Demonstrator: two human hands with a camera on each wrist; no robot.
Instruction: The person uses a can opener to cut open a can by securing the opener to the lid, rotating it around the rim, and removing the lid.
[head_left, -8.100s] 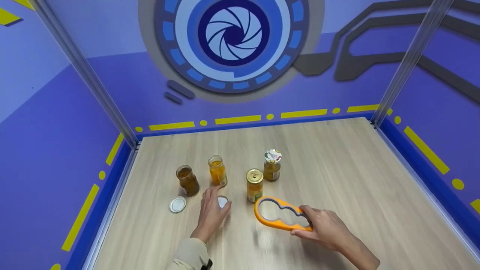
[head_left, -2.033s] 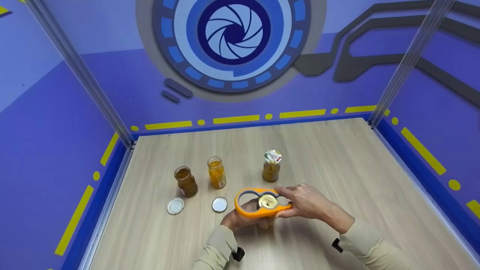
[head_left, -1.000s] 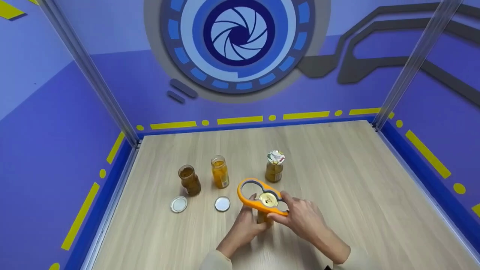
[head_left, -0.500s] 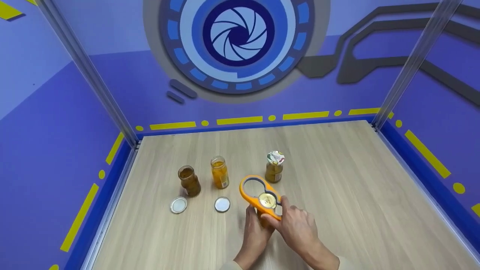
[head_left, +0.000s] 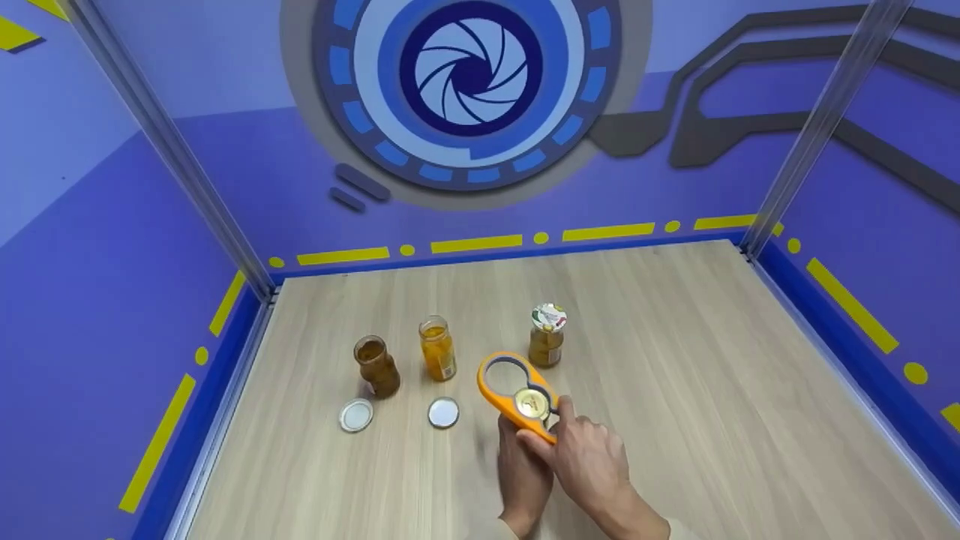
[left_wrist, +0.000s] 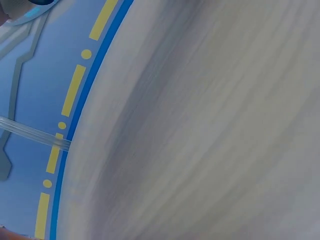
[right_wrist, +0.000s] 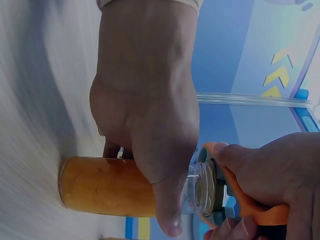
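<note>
My left hand [head_left: 523, 476] grips a glass jar of orange contents [right_wrist: 107, 187], thumb across its upper part in the right wrist view. The jar stands upright, mostly hidden by my hands in the head view. An orange jar opener [head_left: 496, 394] with a grey inner edge encircles the jar's gold lid [head_left: 532, 403] in its middle opening. Its near end is pinched in my right hand [head_left: 596, 457], with thumb and fingers on opposite sides. The lid is on the jar. In the left wrist view only blurred tabletop, wall and slivers of skin appear.
Left of my hands stand an uncovered brown jar [head_left: 377, 367] and an uncovered orange jar [head_left: 438, 349]. Two lids [head_left: 355, 415] lie upside down before them. A jar with a patterned lid [head_left: 546, 337] stands just behind the opener. Blue-purple walls [head_left: 480, 217] enclose the wooden table [head_left: 697, 360].
My left hand has gone from a loose lid to the gold-lidded jar, now nearer me. The opener has been fitted round its lid, then turned clockwise in the head view over two seconds.
</note>
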